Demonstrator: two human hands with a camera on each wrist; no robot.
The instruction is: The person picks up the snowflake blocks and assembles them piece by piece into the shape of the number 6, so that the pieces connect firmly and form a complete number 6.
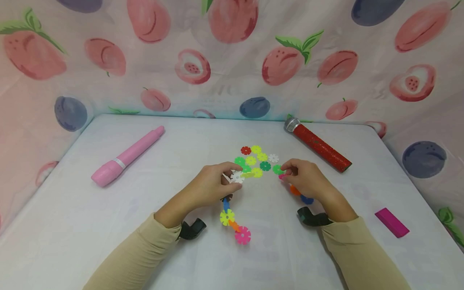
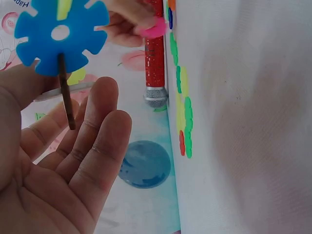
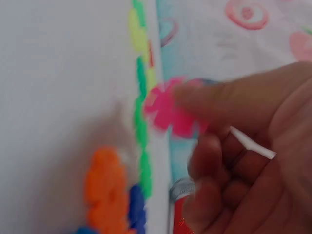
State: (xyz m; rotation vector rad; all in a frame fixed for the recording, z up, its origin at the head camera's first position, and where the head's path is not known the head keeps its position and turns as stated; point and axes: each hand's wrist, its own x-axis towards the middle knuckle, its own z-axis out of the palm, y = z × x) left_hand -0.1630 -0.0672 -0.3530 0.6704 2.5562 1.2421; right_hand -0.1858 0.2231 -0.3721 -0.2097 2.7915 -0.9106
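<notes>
My left hand (image 1: pixel 208 186) holds a chain of joined notched plastic discs by its white disc (image 1: pixel 237 176). Below the hand hang a blue disc (image 2: pixel 61 33), a yellow disc (image 1: pixel 227 217), an orange disc (image 1: pixel 234 225) and a pink disc (image 1: pixel 243 235) at the lower end. Between thumb and fingers, my right hand (image 1: pixel 308 179) pinches a separate pink disc (image 3: pixel 175 108). Under that hand lie an orange disc (image 3: pixel 106 187) and a blue disc (image 1: pixel 307 199), partly hidden. Loose green, yellow, red and white discs (image 1: pixel 265 166) lie flat between and beyond both hands.
A pink microphone-shaped object (image 1: pixel 127 157) lies at the left, a red glittery microphone (image 1: pixel 320 146) at the back right. A magenta block (image 1: pixel 392 222) rests on the right. Black curved pieces (image 1: pixel 193 229) sit at both wrists. Fruit-patterned cloth (image 1: pixel 224 88) hangs behind the white table (image 1: pixel 282 257).
</notes>
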